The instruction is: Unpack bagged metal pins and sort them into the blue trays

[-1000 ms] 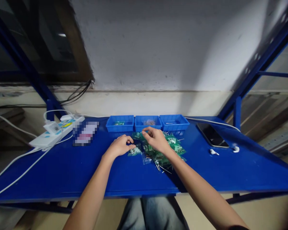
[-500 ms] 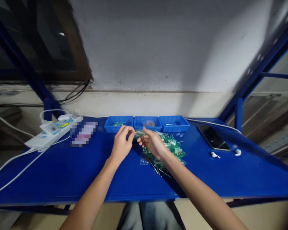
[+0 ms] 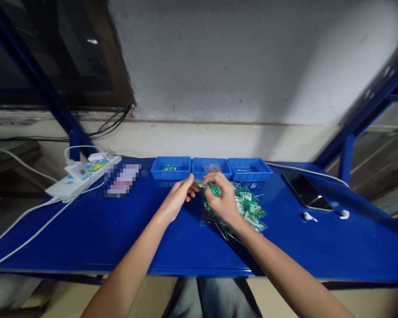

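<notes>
Near the middle bin, my right hand (image 3: 223, 197) is closed with thumb and forefinger on a small clear plastic bag (image 3: 201, 184) with something green in it. My left hand (image 3: 178, 194) is beside the bag's left end, its thumb raised and apart from the loosely curled fingers; no thing shows in its grasp. Under and to the right of my right hand spreads a pile of clear bags (image 3: 252, 208) with green and white pieces. Thin metal rods (image 3: 221, 231) stick out along its front edge. The right hand and forearm cover part of the pile.
Three blue bins stand in a row at the back: the left bin (image 3: 171, 175) holds green bits, the middle bin (image 3: 199, 173) clear bags, the right bin (image 3: 250, 176) a thin rod. A power strip (image 3: 66, 185) with cables lies left; a phone (image 3: 307, 190) and earbuds (image 3: 310, 216) right.
My right hand has gone from spread fingers to a pinch on the bag. My left hand has loosened from its pinch, thumb now raised. The view has shifted slightly.
</notes>
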`<move>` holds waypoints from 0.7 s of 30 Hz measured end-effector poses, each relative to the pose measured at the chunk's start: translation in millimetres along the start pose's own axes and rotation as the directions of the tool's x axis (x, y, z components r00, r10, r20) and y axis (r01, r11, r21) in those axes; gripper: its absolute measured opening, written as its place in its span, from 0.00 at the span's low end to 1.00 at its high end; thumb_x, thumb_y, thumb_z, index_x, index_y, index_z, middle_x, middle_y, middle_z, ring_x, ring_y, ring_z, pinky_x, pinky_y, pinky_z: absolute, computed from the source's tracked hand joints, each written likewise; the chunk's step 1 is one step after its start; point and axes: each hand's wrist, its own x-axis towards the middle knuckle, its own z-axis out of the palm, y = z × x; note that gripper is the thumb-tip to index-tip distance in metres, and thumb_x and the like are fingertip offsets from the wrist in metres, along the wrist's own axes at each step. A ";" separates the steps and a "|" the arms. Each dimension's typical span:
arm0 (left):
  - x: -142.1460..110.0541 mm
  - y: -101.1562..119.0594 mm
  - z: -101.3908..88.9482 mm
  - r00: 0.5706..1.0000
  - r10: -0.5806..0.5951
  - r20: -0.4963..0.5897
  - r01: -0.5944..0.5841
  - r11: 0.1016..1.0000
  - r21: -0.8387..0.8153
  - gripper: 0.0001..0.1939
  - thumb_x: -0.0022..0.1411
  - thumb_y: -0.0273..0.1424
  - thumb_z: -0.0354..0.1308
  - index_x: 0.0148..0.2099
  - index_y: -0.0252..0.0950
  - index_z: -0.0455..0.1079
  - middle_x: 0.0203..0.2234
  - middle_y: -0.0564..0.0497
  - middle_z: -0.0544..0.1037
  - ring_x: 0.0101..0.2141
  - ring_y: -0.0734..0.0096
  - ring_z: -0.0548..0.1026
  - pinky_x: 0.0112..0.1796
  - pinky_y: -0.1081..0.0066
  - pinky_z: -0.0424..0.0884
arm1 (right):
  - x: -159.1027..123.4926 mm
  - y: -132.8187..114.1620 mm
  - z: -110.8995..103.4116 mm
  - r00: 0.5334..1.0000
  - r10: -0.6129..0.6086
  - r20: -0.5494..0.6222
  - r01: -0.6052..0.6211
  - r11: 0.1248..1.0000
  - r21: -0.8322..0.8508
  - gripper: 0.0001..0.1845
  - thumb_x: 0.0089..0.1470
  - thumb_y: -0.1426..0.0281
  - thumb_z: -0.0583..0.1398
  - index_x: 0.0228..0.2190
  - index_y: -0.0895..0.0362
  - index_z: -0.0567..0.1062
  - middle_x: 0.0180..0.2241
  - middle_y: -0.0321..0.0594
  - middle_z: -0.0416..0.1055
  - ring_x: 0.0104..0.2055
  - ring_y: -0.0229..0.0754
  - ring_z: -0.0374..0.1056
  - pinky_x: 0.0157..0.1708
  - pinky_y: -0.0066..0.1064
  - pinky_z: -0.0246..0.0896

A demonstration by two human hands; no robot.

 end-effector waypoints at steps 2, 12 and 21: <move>-1.0 -0.1 -1.9 0.999 0.043 0.031 -0.042 0.998 -0.040 0.20 0.59 0.47 0.51 0.33 0.33 0.68 0.26 0.50 0.71 0.25 0.75 0.67 0.23 0.77 0.60 | -1.4 -2.2 -0.3 0.993 -0.108 0.048 0.111 0.991 -0.076 0.11 0.45 0.79 0.53 0.28 0.54 0.71 0.41 0.41 0.68 0.46 0.46 0.64 0.47 0.44 0.59; 16.2 20.5 -33.7 0.595 0.724 -0.349 -0.397 0.643 0.655 0.07 0.60 0.34 0.54 0.39 0.37 0.69 0.32 0.50 0.72 0.30 0.72 0.69 0.35 0.71 0.66 | 5.0 -2.2 -14.7 0.980 -0.171 -0.105 0.142 0.961 -0.236 0.10 0.50 0.74 0.55 0.34 0.54 0.74 0.48 0.46 0.59 0.53 0.49 0.57 0.50 0.46 0.58; 40.9 -2.0 -37.2 0.696 0.713 -0.081 -0.201 0.302 0.932 0.12 0.60 0.30 0.51 0.46 0.38 0.67 0.39 0.46 0.71 0.42 0.62 0.70 0.41 0.67 0.67 | 20.7 40.4 -38.4 0.967 -0.030 -0.251 -0.074 0.916 -0.395 0.08 0.53 0.68 0.55 0.29 0.55 0.74 0.33 0.42 0.65 0.40 0.46 0.60 0.43 0.42 0.58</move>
